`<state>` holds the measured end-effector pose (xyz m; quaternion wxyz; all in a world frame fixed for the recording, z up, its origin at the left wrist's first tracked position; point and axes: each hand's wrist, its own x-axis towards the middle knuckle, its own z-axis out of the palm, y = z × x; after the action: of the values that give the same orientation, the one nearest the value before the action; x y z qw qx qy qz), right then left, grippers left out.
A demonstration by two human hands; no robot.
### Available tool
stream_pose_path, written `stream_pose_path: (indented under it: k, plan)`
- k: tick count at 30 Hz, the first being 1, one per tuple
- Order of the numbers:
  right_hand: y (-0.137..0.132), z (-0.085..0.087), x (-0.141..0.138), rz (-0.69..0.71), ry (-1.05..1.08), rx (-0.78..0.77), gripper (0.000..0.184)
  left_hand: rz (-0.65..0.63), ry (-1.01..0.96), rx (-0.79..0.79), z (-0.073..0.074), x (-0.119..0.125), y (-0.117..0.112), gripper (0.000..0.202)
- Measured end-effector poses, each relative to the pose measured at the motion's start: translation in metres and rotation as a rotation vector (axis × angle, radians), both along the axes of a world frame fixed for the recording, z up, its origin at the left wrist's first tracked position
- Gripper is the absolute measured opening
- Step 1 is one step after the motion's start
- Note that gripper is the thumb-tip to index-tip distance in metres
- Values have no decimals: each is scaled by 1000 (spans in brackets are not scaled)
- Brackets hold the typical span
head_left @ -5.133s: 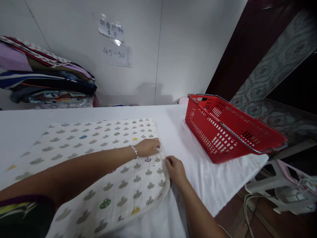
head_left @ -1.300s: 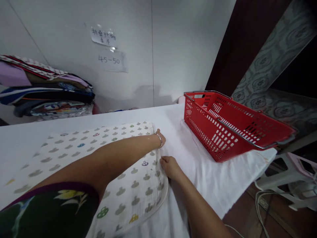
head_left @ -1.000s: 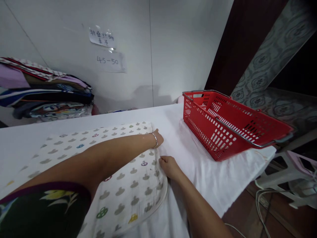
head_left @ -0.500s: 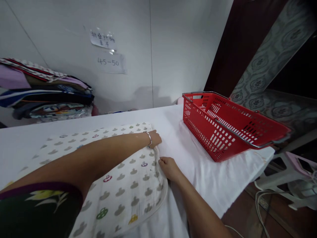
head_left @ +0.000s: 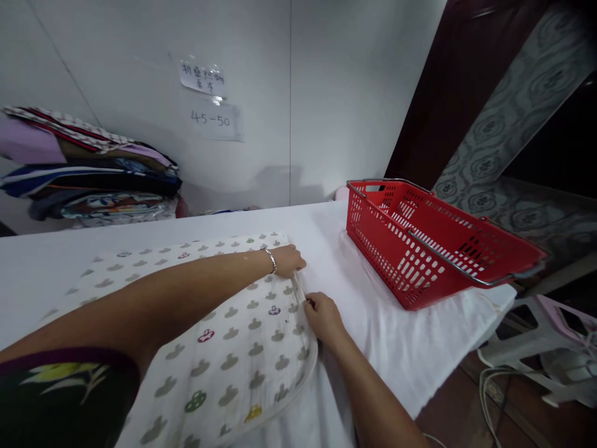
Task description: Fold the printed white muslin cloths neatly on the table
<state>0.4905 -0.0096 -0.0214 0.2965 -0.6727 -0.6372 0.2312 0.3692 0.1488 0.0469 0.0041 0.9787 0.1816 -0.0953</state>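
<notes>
A white cloth (head_left: 254, 339) printed with grey, green, red and yellow mushroom-like shapes lies spread on a white-covered table (head_left: 321, 233). My left hand (head_left: 285, 260), with a bracelet at the wrist, reaches across the cloth and is closed on its right edge. Just below it, nearer to me, my right hand (head_left: 323, 316) pinches the same edge between thumb and fingers. The edge between both hands is slightly raised. My left forearm hides part of the cloth's middle.
A red plastic basket (head_left: 389, 242) with metal handles stands on the table's right side. At the back left is a stack of folded fabrics (head_left: 100, 168). Paper notes (head_left: 217, 119) hang on the wall. A white and pink stool (head_left: 527, 339) and cables are at the lower right.
The cloth's edge between my hands has lifted a little and straightened. Both hands stay at the right edge, shifted only slightly. The view has moved slightly.
</notes>
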Motion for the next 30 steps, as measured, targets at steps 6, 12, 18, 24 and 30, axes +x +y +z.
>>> stream_pose_path:
  k: [6, 12, 18, 24, 30]
  plan:
    - [11, 0, -4, 28, 149, -23, 26, 8, -47, 19, 5, -5, -2, 13]
    - [15, -10, -2, -6, 226, -96, 17, 17, -99, 14, 1, -5, -8, 12]
    - [15, -16, 5, -66, 262, -162, 13, 217, -271, 28, -23, -24, -29, 40]
    - [15, -16, 6, -46, 182, -155, 12, 456, -507, -12, -43, -78, -88, 38]
    - [17, -13, 2, -62, 41, -129, 12, 523, -567, -3, -44, -153, -175, 35]
